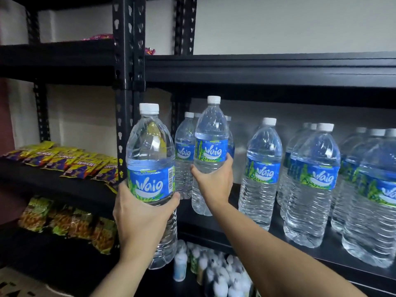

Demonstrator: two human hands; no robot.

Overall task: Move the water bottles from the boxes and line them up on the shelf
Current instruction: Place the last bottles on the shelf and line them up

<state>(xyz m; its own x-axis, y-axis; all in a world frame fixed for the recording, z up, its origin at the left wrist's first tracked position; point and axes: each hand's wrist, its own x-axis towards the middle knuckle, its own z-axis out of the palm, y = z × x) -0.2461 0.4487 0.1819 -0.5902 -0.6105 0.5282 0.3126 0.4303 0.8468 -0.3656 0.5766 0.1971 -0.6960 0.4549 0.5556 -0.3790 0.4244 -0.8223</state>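
My left hand (141, 213) grips a clear water bottle (150, 151) with a blue label and white cap, held upright in front of the black shelf post. My right hand (214, 181) holds a second, identical bottle (211, 133) by its middle, upright over the left end of the black shelf (240, 224). I cannot tell whether its base touches the shelf. To the right, several more of these bottles (310, 185) stand in rows on that shelf. One bottle (184, 155) stands behind the one in my right hand. No box is in view.
A black upright post (125, 88) separates two shelving units. Yellow snack packets (64, 161) lie on the left shelf, with more bagged snacks (70, 224) below. Small white-capped bottles (214, 269) crowd the shelf under the water. The upper shelf board (267, 69) hangs low above the bottle caps.
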